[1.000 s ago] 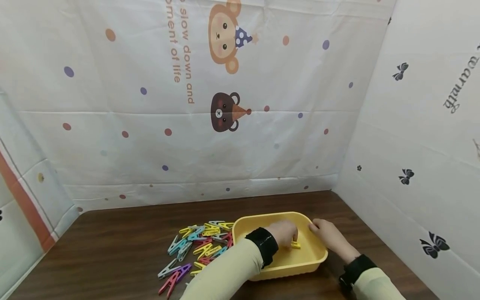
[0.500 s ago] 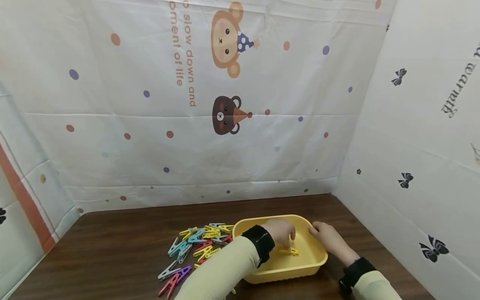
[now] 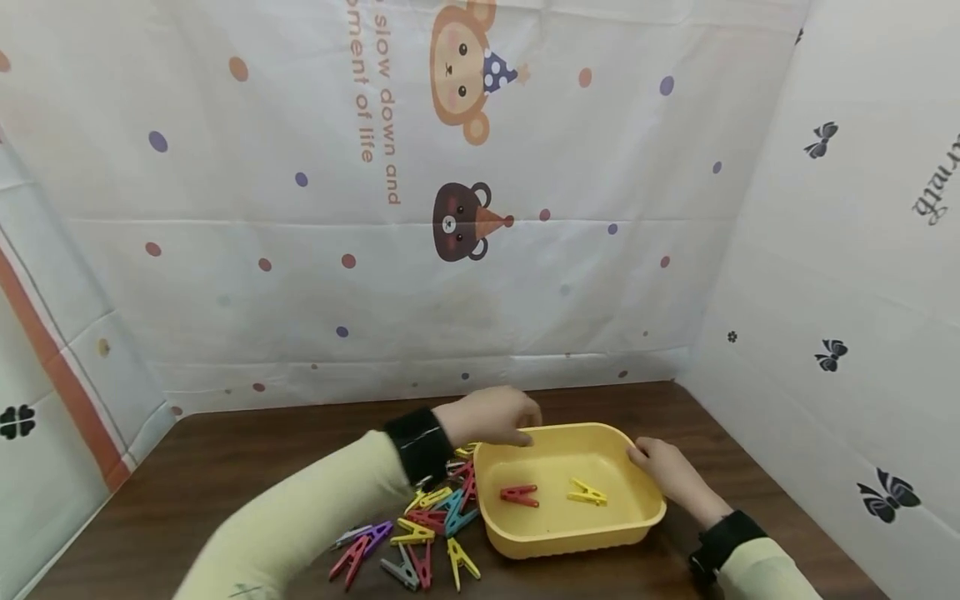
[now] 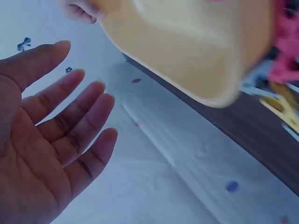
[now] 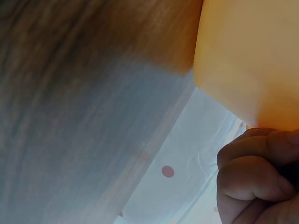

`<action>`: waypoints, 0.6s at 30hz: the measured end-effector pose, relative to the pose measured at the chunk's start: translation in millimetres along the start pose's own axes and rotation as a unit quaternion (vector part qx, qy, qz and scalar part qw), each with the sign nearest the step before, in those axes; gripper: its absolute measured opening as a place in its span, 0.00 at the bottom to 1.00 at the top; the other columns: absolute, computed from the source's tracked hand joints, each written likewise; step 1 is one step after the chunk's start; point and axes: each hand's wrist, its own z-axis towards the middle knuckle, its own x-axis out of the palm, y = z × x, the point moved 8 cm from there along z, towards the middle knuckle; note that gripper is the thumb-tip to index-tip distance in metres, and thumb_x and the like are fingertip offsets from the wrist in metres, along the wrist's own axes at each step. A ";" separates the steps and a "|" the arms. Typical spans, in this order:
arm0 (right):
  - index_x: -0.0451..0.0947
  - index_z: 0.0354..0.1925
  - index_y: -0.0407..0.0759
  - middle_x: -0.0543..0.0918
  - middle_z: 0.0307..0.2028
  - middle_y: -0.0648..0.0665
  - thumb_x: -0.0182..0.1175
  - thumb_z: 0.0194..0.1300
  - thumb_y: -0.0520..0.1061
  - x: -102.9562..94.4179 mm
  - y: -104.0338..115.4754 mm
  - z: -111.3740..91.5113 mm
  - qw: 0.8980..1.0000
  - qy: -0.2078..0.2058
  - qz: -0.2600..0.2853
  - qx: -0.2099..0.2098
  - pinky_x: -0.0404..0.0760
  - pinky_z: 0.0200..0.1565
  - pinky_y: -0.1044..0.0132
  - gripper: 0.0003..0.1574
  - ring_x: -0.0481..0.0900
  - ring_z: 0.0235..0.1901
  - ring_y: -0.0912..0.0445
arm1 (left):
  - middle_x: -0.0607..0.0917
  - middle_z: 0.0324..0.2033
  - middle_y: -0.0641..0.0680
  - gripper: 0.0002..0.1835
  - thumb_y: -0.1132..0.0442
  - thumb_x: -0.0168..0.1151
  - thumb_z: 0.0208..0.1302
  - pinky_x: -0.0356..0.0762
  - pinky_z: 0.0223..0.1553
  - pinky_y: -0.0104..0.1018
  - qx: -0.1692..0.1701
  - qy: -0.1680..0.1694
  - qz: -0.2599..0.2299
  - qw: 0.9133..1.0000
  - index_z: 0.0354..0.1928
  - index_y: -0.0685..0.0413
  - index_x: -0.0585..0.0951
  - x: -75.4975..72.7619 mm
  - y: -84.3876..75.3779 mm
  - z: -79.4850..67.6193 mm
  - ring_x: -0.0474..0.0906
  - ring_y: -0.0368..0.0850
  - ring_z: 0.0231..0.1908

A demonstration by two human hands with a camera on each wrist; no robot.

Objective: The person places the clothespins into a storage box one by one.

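Note:
A yellow plastic basin [image 3: 573, 542] stands on the table, holding a red clothespin [image 3: 520, 497] and a yellow clothespin [image 3: 588, 493]. My left hand [image 3: 491, 415] is raised over the basin's back left corner. Its palm faces the camera in the left wrist view, fingers [image 4: 93, 119] spread and relaxed with nothing in them. At the basin's right side my right hand [image 3: 671, 477] grips the rim; in the right wrist view its curled fingers [image 5: 247, 179] lie against the basin. Loose clothespins in several colours, among them a purple one [image 3: 377, 537], lie left of the basin, partly hidden by the left arm.
The dark wooden table [image 3: 240, 475] meets a patterned white wall sheet [image 3: 375, 317] at the back and another sheet [image 3: 780, 275] on the right. Near the basin's front left corner lies a yellow clothespin [image 3: 460, 560], beside a grey one [image 3: 401, 569].
My left hand has let go of the yellow clothespin inside the basin and lifted up and left to the back rim. The right hand keeps its grip. The head view has shifted slightly.

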 end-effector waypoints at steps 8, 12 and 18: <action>0.67 0.27 0.40 0.65 0.21 0.49 0.50 0.78 0.44 -1.4 3.5 3.3 1.000 -0.008 -0.001 -0.004 0.65 0.26 0.67 0.19 0.68 0.21 0.56 | 0.88 0.49 0.56 0.18 0.59 0.70 0.66 0.83 0.51 0.47 -0.077 -0.019 -0.075 0.994 0.55 0.57 0.85 12.6 56.0 -68.8 0.84 0.51 0.49; 0.68 0.28 0.40 0.65 0.21 0.49 0.50 0.78 0.43 -1.2 4.3 4.4 1.000 -0.007 -0.002 -0.003 0.66 0.27 0.67 0.18 0.68 0.22 0.56 | 0.88 0.51 0.59 0.17 0.60 0.70 0.65 0.84 0.51 0.50 -0.087 -0.010 -0.100 0.991 0.54 0.59 0.85 28.3 73.1 -99.5 0.85 0.56 0.49; 0.67 0.27 0.40 0.65 0.21 0.49 0.50 0.78 0.43 -2.4 3.9 4.0 1.000 -0.008 -0.005 -0.002 0.65 0.27 0.67 0.19 0.68 0.22 0.56 | 0.89 0.42 0.55 0.14 0.62 0.70 0.64 0.80 0.35 0.36 -0.096 -0.015 -0.164 0.982 0.50 0.60 0.87 40.1 94.5 -139.5 0.83 0.43 0.35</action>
